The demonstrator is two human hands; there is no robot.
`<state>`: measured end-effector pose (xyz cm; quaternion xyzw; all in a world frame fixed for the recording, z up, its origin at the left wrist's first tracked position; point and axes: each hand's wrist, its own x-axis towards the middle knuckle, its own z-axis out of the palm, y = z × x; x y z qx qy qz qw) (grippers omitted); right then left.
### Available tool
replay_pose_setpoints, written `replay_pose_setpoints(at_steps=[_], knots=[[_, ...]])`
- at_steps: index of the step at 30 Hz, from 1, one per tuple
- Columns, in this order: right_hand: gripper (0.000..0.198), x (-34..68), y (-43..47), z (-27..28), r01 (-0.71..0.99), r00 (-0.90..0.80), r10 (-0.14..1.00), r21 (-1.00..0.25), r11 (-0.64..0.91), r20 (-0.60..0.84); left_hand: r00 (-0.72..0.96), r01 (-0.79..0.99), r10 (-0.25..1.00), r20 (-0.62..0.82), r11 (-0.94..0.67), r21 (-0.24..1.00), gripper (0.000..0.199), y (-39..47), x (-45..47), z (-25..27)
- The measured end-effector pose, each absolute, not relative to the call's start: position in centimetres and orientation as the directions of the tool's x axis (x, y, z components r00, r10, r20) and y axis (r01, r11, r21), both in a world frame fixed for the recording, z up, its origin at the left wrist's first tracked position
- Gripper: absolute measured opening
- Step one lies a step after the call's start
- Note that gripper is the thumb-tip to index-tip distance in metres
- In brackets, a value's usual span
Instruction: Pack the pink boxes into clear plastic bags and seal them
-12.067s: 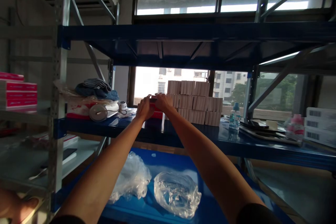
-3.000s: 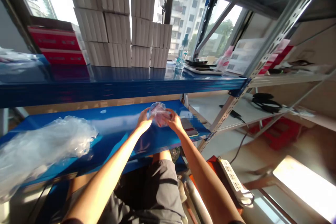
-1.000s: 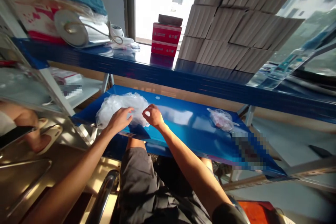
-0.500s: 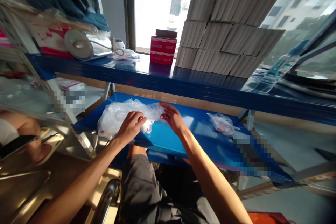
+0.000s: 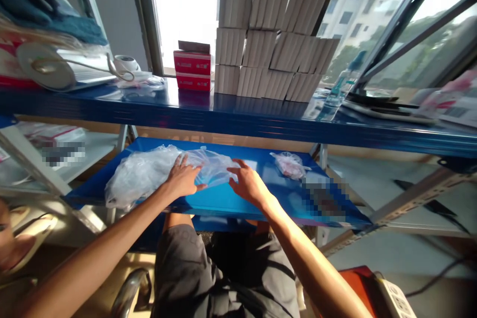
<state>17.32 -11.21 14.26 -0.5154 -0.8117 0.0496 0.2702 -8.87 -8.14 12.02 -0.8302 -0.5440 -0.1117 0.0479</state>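
Observation:
A thin clear plastic bag (image 5: 214, 168) lies spread on the blue lower shelf (image 5: 212, 200) between my hands. My left hand (image 5: 183, 179) rests on its left part, fingers spread, next to a crumpled heap of clear plastic bags (image 5: 136, 175). At the bag's right end is my right hand (image 5: 249, 182), with its fingers stretched out and the thumb apart from them. Its fingertips are at the bag's edge; whether they touch it I cannot tell. To the right sits a small knotted plastic bag (image 5: 289, 165) with something pinkish inside.
Above runs a blue upper shelf (image 5: 164, 114) carrying red boxes (image 5: 193, 69), stacked white boxes (image 5: 268, 49) and a clear bottle (image 5: 341, 84). A power strip (image 5: 397, 298) lies at lower right. Another person's foot (image 5: 17, 248) shows at lower left.
The plastic bag now lies flatter and more spread out between my hands. My right hand's fingers have come apart from their pinch, and my left hand's fingers have spread. The view has turned right.

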Motion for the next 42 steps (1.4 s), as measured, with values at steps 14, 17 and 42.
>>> replay_pose_setpoints(at_steps=[14,17,42], knots=[[0.021,16.0,-7.9,10.1,0.761,-0.625,0.763,-0.089,0.643,0.165,0.619,0.781,0.785,-0.004,-0.615,0.110,0.028,-9.1,-8.9,10.7],[0.028,17.1,-6.2,10.2,0.800,-0.590,0.798,-0.046,0.599,0.123,0.593,0.796,0.805,0.000,-0.587,0.151,0.031,-9.3,-9.4,10.5],[0.016,18.8,-5.4,9.3,0.711,-0.641,0.735,-0.532,0.461,-0.219,0.612,0.752,0.775,0.156,-0.632,0.187,0.035,-6.6,-8.6,6.7]])
